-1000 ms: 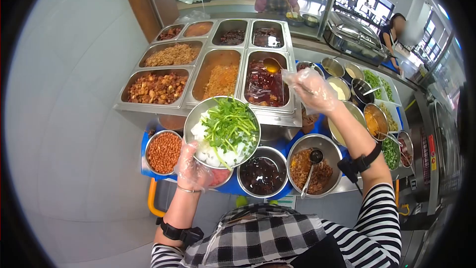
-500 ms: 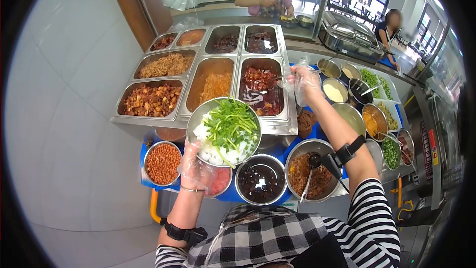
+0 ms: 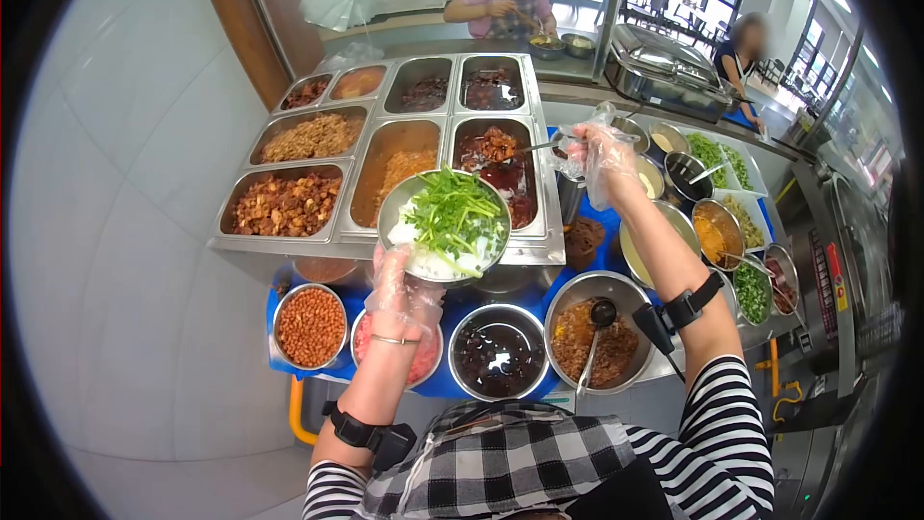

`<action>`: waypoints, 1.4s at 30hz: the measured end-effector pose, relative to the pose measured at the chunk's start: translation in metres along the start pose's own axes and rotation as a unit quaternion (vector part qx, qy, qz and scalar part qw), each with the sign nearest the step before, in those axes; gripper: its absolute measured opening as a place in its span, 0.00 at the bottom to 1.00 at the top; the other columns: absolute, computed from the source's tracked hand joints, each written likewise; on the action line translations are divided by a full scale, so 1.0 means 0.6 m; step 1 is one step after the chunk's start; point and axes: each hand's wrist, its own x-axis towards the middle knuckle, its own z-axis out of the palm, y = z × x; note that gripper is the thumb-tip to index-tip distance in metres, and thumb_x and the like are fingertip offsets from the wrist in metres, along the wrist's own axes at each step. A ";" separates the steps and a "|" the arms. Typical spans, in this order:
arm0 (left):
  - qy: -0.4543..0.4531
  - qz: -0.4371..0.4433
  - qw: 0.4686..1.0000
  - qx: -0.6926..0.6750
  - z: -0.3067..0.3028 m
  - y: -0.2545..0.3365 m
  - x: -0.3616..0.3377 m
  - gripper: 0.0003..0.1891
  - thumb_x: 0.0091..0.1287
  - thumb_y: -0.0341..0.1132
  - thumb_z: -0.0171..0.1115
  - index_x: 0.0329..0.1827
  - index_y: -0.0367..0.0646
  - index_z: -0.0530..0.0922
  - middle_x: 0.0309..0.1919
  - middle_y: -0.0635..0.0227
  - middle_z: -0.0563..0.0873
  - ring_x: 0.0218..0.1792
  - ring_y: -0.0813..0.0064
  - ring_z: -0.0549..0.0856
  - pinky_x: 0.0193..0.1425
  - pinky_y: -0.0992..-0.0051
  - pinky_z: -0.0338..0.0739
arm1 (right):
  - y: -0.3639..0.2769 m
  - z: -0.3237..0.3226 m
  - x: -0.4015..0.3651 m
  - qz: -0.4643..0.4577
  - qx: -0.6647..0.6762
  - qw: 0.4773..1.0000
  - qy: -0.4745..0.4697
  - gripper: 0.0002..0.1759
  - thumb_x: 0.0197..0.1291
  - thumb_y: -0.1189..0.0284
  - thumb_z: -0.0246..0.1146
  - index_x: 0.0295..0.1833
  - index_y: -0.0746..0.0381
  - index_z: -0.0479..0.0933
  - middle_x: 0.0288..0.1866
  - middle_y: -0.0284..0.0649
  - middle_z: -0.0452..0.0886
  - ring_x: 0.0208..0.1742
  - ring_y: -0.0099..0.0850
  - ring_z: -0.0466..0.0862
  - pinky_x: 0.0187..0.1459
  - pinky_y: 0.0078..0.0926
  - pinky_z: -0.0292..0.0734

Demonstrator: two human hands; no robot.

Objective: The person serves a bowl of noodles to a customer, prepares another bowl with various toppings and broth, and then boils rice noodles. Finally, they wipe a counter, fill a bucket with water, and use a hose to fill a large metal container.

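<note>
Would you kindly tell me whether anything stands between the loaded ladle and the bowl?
Nothing visible stands between the ladle in the right hand and the bowl in the left hand. The rim of the pan might need clearing, though, since the ladle's height cannot be judged here.

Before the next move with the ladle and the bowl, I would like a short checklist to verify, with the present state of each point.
1. Left hand supports the metal bowl: ok.
2. White food and leafy greens are in the bowl: ok.
3. Right hand holds the ladle by its handle: ok.
4. Ladle carries reddish-brown food: ok.
5. Ladle is over the bowl: not ok; it is over the pan of dark red sauce.
6. Bowl is level: cannot tell from this one view.
</note>
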 end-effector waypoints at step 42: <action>0.041 0.044 0.996 0.070 -0.009 0.013 -0.002 0.25 0.55 0.34 0.55 0.57 0.48 0.60 0.50 0.59 0.71 0.48 0.60 0.76 0.44 0.58 0.78 | -0.014 -0.027 -0.044 0.068 0.085 0.994 0.000 0.09 0.53 0.73 0.55 0.37 0.67 0.73 0.29 0.40 0.76 0.28 0.29 0.79 0.27 0.21 0.73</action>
